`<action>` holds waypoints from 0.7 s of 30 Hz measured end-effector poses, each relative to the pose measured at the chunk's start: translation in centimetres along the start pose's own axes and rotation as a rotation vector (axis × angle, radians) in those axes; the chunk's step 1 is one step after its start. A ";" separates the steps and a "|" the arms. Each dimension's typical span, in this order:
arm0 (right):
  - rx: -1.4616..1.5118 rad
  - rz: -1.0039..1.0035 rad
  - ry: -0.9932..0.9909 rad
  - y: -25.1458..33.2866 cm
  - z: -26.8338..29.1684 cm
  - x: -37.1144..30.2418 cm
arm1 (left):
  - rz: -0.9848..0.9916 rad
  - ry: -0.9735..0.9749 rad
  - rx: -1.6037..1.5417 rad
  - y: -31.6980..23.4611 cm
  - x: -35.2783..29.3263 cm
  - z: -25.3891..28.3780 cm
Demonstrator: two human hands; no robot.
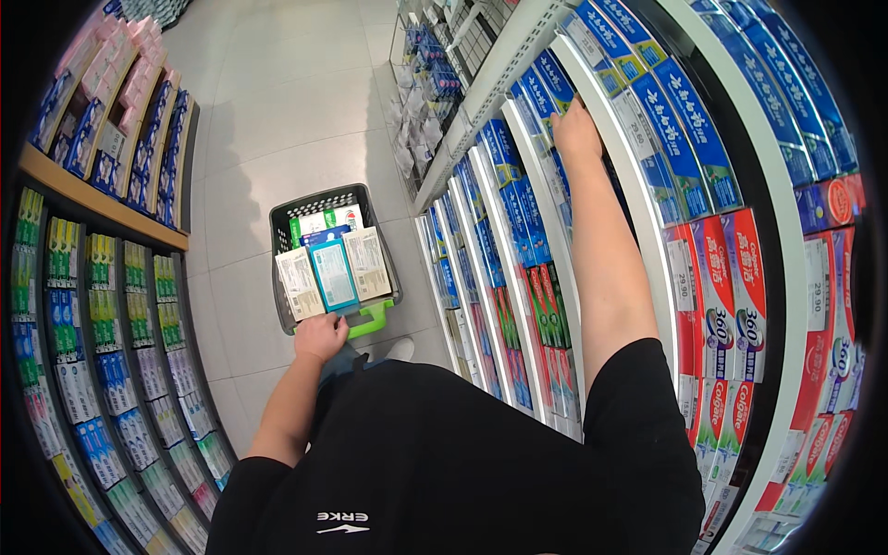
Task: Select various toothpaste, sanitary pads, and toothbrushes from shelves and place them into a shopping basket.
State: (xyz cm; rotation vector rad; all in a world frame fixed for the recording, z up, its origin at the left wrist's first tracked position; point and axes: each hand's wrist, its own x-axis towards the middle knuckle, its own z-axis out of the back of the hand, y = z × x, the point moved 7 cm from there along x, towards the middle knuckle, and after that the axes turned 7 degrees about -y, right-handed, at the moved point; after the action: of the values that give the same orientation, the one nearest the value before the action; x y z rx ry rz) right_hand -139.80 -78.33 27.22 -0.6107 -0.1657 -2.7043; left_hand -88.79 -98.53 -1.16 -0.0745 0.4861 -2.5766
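Head view, left hand (321, 337): closed over the green handle (374, 321) of a dark basket (319, 201).
Basket load: teal box (335, 275) between two pale boxes (368, 264).
Right hand (576, 132): fingertips among blue boxes (548, 81) on a white-edged shelf (530, 153); whether gripping one, cannot tell.

Matt plastic basket (276, 268), glossy printed card toothpaste cartons (680, 120), smooth tiled floor (277, 102).
The basket's dark wall is pierced plastic; its green handle (377, 320) looks like smooth plastic. The teal box (335, 276) has a slight sheen, the cream boxes (368, 259) look like matt card. The white shelf edge (784, 213) appears smooth and painted, the tan ledge (102, 199) wood-like, the shirt (444, 453) soft matt cloth.
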 end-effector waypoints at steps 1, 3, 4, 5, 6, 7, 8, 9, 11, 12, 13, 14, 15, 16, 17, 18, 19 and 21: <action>0.004 0.038 -0.023 -0.1 -0.3 0.3 | -0.001 0.006 -0.003 0.0 -0.1 -0.1; -0.058 0.055 -0.032 -0.3 -1.1 0.7 | 0.017 0.034 0.001 0.2 0.2 -0.1; -0.123 0.059 -0.047 -1.2 -1.5 1.2 | 0.019 0.059 0.007 0.2 0.7 -0.2; -0.193 0.055 -0.063 -2.5 -2.6 1.9 | 0.010 0.061 0.001 0.0 1.0 -0.3; -0.195 0.058 -0.060 -2.4 -2.6 2.1 | 0.021 0.079 -0.009 0.2 1.0 -0.5; -0.230 0.082 -0.079 -2.2 -2.5 2.1 | 0.031 0.098 -0.020 0.3 1.0 -0.6; -0.266 0.104 -0.099 -2.0 -2.4 2.0 | 0.030 0.101 -0.023 0.4 1.2 -0.6; -0.269 0.106 -0.096 -1.7 -2.0 1.7 | 0.040 0.126 -0.017 0.5 1.3 -0.7; -0.205 0.062 0.001 -0.3 -1.3 0.9 | 0.065 0.153 -0.011 0.8 1.2 -0.6; -0.207 0.061 0.005 0.0 -0.7 0.7 | 0.070 0.186 -0.008 0.9 1.3 -0.8; -0.188 0.056 0.008 0.3 -0.2 0.5 | 0.076 0.220 -0.005 1.0 1.4 -0.9; -0.168 0.051 0.012 0.5 -0.2 0.4 | 0.078 0.224 -0.006 1.0 1.4 -0.8; -0.190 0.049 0.017 0.4 -0.2 0.6 | 0.092 0.253 -0.013 1.0 1.5 -0.9; -0.192 0.047 0.020 0.4 -0.2 0.6 | 0.107 0.282 -0.019 1.0 1.5 -1.0; -0.214 0.046 0.017 0.3 -0.3 0.5 | 0.105 0.286 -0.019 1.0 1.5 -1.0; -0.237 0.043 0.014 0.1 -0.3 0.5 | 0.097 0.293 -0.019 0.9 1.5 -1.0; -0.240 0.039 0.016 -0.3 -0.6 0.6 | 0.089 0.300 -0.018 0.8 1.5 -1.0; -0.300 0.084 -0.059 -0.2 -0.3 0.6 | 0.081 0.302 -0.024 0.6 1.6 -0.9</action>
State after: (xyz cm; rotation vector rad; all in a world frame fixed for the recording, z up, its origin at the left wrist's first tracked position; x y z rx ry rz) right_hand -140.50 -78.42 27.24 -0.7647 0.2504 -2.6505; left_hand -90.03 -99.52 -2.24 0.3236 0.6165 -2.5120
